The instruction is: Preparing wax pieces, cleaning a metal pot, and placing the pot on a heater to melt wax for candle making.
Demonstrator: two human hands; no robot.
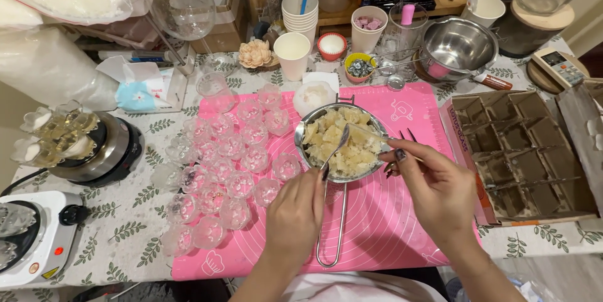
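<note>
A metal pot [317, 113] with a long wire handle sits on the pink silicone mat [389, 214]. It holds pale yellow waxy chunks [339, 142]. My left hand [294, 217] grips a metal spoon [336, 148] whose bowl dips into the chunks. My right hand [433, 183] holds a thin stick [367, 134] that reaches over the pot from the right. Left of the pot stand several small clear glass cups [226, 164] in rows on the mat.
A divided cardboard box [521, 157] lies at the right. Behind the mat are a steel bowl [457, 48], paper cups [293, 54] and jars. Two hot plates [94, 151] [31, 233] with glass holders sit at the left, beside a tissue pack [141, 91].
</note>
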